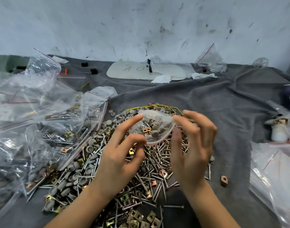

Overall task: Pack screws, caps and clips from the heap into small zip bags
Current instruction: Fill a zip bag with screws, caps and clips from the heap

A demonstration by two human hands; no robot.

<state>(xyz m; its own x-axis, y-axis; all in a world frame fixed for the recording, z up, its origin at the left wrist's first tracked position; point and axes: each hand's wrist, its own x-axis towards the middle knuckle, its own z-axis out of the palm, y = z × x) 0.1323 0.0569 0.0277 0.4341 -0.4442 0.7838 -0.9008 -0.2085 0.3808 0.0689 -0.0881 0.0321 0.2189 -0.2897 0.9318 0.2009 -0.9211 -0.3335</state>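
Observation:
A small clear zip bag (155, 127) with a red seal line hangs above the heap (118, 175) of silver screws, grey caps and brass clips. Inside it lie a few screws, brass clips and grey caps. My left hand (123, 155) pinches the bag's lower left edge between thumb and curled fingers, its index finger stretched along the bag's upper left rim. My right hand (192, 145) holds the bag's right side, fingertips at the rim and thumb on the lower edge; it is blurred.
Filled zip bags (35, 119) pile up on the left over the grey cloth (215, 99). More clear bags (275, 171) lie at the right edge. A loose brass clip (224, 179) sits right of the heap. A white board (146, 70) and tissues lie by the wall.

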